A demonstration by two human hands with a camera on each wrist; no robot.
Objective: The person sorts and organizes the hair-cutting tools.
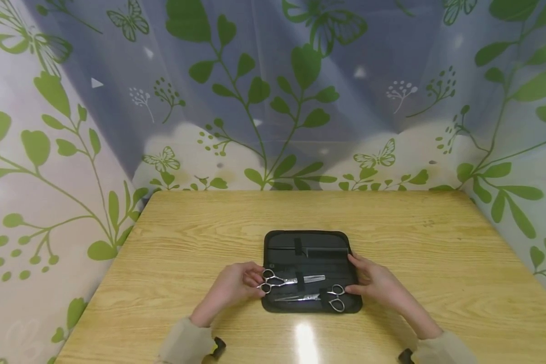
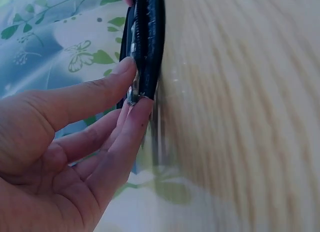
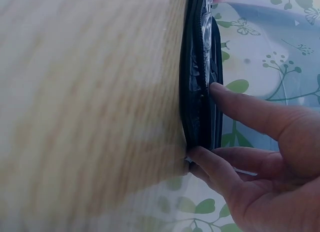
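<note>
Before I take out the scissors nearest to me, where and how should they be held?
Probably best by the finger rings, coming from the right with the right grip. The nearer scissors lie with rings at the right end, blades pointing left, and a strap crosses them next to the rings; so a rightward pull should slide the blades out.
</note>
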